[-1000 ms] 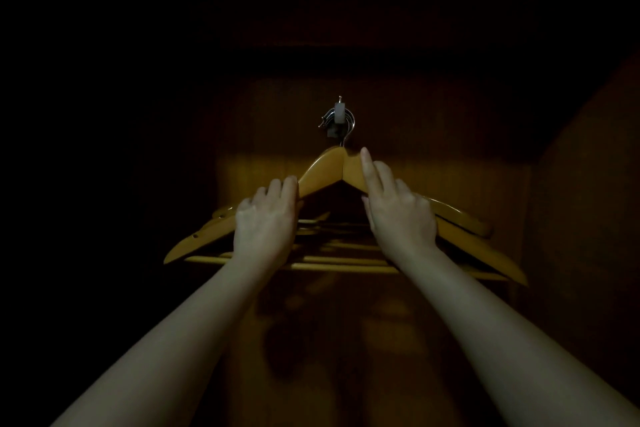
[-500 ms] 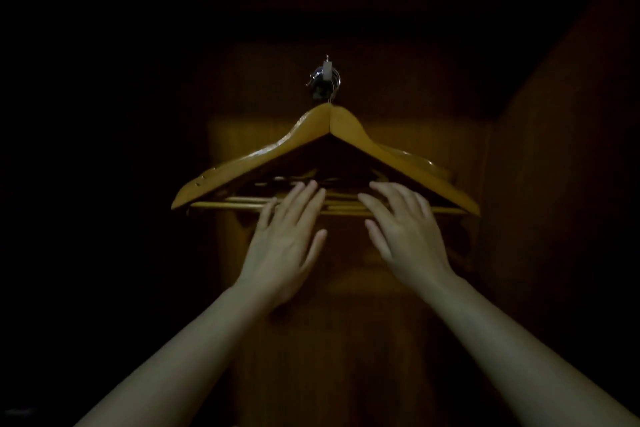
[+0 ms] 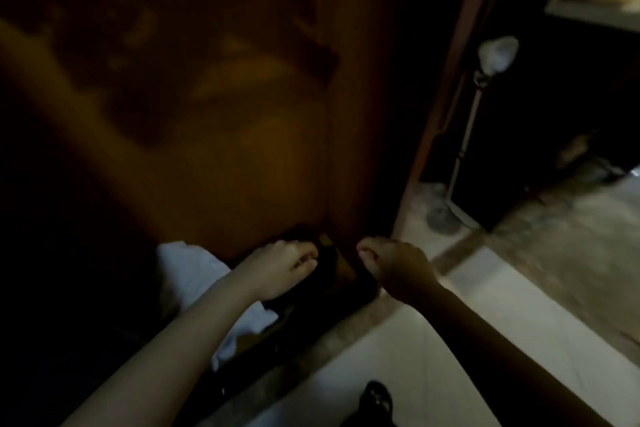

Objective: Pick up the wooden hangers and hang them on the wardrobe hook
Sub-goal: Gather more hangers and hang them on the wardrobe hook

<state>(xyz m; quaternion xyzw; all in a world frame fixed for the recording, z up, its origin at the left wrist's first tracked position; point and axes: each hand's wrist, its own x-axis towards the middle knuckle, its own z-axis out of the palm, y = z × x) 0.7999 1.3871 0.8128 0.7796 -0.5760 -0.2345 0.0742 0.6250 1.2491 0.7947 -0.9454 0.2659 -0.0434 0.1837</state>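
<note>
Exposure: dim throughout, left third almost black. Colour cast: warm amber on the wardrobe panel (image 3: 242, 135), cooler grey on the floor tiles (image 3: 433, 350) at lower right. Light: falls from behind the viewer onto the panel, brightest mid-panel; pale patch at the upper right corner. Shadows: broad, soft-edged dark shapes across the panel's upper half. Blur: heavy motion smear over the whole frame; panel, floor and floor lamp (image 3: 485, 80) all soft. Left hand (image 3: 277, 267) and right hand (image 3: 394, 267): fairly legible, the right darker. White cloth (image 3: 194, 274): faint bluish glow. Distortion: wide-angle lean in verticals at right.
</note>
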